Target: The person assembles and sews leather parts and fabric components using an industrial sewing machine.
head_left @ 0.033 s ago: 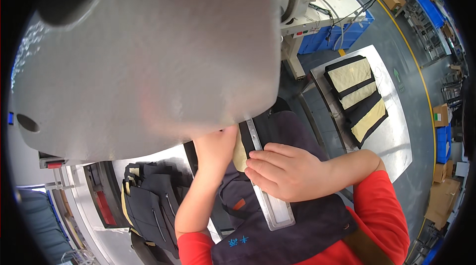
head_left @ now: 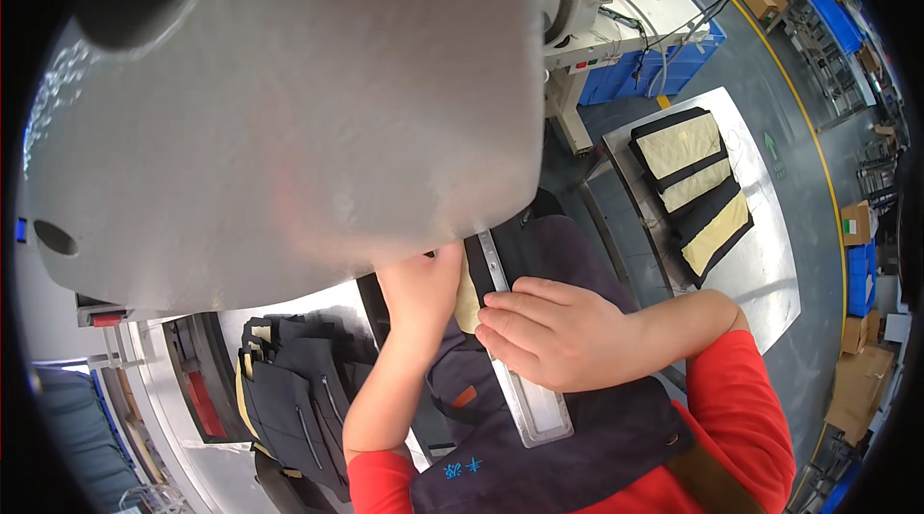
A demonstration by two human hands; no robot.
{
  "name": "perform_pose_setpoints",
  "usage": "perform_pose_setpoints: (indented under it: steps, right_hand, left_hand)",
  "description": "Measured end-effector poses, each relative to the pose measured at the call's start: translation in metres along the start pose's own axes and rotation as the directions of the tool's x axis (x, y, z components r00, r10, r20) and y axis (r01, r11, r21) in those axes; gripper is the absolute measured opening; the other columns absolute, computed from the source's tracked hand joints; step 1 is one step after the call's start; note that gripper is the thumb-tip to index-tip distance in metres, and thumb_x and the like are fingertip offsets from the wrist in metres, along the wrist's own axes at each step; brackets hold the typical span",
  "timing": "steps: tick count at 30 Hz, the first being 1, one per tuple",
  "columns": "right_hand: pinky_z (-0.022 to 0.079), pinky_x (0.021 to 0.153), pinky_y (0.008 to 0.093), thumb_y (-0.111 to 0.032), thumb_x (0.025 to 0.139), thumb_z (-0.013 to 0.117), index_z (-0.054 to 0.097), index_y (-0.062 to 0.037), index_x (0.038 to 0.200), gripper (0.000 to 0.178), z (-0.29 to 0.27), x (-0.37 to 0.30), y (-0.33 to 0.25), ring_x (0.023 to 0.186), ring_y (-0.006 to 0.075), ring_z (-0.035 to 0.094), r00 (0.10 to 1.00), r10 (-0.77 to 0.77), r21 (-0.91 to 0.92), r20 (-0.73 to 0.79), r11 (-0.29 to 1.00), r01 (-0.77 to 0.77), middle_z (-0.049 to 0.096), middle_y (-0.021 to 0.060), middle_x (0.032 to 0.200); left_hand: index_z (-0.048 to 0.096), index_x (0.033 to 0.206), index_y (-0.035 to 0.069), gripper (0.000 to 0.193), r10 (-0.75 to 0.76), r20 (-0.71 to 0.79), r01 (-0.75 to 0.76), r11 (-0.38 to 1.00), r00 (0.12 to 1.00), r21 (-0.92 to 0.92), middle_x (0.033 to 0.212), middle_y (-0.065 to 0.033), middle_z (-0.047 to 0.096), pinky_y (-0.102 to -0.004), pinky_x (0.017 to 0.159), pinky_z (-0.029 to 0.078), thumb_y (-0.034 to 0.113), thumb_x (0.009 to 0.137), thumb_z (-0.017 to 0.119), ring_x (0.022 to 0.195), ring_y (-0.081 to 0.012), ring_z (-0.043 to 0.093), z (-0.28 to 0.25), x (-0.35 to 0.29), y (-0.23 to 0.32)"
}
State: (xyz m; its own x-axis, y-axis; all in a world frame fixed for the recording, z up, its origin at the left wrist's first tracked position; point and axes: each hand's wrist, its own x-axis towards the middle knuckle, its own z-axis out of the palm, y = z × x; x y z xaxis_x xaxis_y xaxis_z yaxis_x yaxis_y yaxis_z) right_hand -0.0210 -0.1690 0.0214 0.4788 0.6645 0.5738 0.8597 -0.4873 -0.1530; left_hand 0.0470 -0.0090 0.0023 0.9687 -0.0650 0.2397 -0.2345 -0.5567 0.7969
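Large grey machine head [head_left: 318, 119], smooth and rounded, filling the far left and hiding part of the work. Silver metal worktop [head_left: 765, 269] standing to the right, carrying flat black-and-pale-yellow cloth pieces [head_left: 679, 143]. Dark zipped fabric bundle [head_left: 308, 384] lying at near left. Dark apron [head_left: 577, 437] spreading below the hands, red sleeves [head_left: 741, 398] showing beside it.

Right hand [head_left: 563, 336] reaching in from the right, its fingers lying close together and slightly bent across a long silver metal bar [head_left: 529, 408] with a pale inset; whether they are pinching anything, cannot tell. Left hand [head_left: 419, 288] working beside the head's lower edge, fingers hidden, grip cannot be told.

Pale-yellow cloth strip [head_left: 466, 307] sitting between the hands, along the bar's left side. Step in hand, by my reading: steadying this cloth beside the bar. Next move is probably calling for light, even pressure, keeping the edge straight.
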Motion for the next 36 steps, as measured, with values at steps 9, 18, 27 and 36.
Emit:
perform_pose_setpoints:
  steps: [9, 18, 27, 36]
  right_hand:
    - [0.047, 0.079, 0.0338, -0.013, 0.068, 0.060, 0.061, 0.0045, 0.084, 0.024, 0.003, -0.002, 0.000, 0.082, 0.0245, 0.057, 0.998, 0.030, -0.001, -0.054, 1.000, -0.030, 0.058, 0.0113, 0.084]
    - [0.045, 0.081, 0.0359, -0.025, 0.072, 0.070, 0.064, -0.0048, 0.085, 0.025, -0.009, 0.002, 0.008, 0.094, 0.0206, 0.057, 0.988, 0.154, 0.041, 0.030, 0.987, -0.155, 0.060, 0.0058, 0.096]
    - [0.039, 0.088, 0.0410, -0.019, 0.070, 0.059, 0.059, -0.0047, 0.083, 0.020, 0.002, 0.015, 0.031, 0.095, 0.0249, 0.052, 0.990, 0.137, -0.228, -0.035, 0.963, -0.142, 0.055, 0.0082, 0.093]
    - [0.038, 0.090, 0.0409, -0.019, 0.072, 0.054, 0.058, -0.0035, 0.093, 0.026, 0.006, 0.017, 0.030, 0.088, 0.0235, 0.050, 0.994, 0.102, -0.286, 0.039, 0.954, -0.087, 0.054, 0.0094, 0.095]
  left_hand:
    - [0.064, 0.091, 0.002, 0.016, 0.412, 0.079, -0.419, 0.880, 0.908, 0.225, 0.104, -0.0079, 0.066, -0.0347, 0.079, 0.045, 0.002, 0.076, 0.062, 0.086, -0.0247, 0.058, -0.015, -0.024, 0.005]
    - [0.059, 0.096, 0.003, 0.023, 0.465, 0.201, -0.504, 0.745, 0.862, 0.436, 0.114, -0.0071, 0.061, -0.0378, 0.082, 0.043, -0.001, 0.074, 0.057, 0.093, -0.0275, 0.055, -0.018, -0.022, 0.018]
    - [0.056, 0.097, 0.002, 0.021, 0.392, 0.097, -0.403, 0.872, 0.915, 0.278, 0.108, -0.0090, 0.063, -0.0367, 0.079, 0.042, -0.004, 0.078, 0.051, 0.085, -0.0282, 0.055, -0.009, -0.023, 0.010]
    - [0.059, 0.095, -0.001, 0.016, 0.210, -0.163, -0.206, 0.978, 0.964, 0.037, 0.096, -0.0098, 0.064, -0.0310, 0.078, 0.044, 0.001, 0.080, 0.063, 0.082, -0.0194, 0.057, -0.002, -0.008, 0.004]
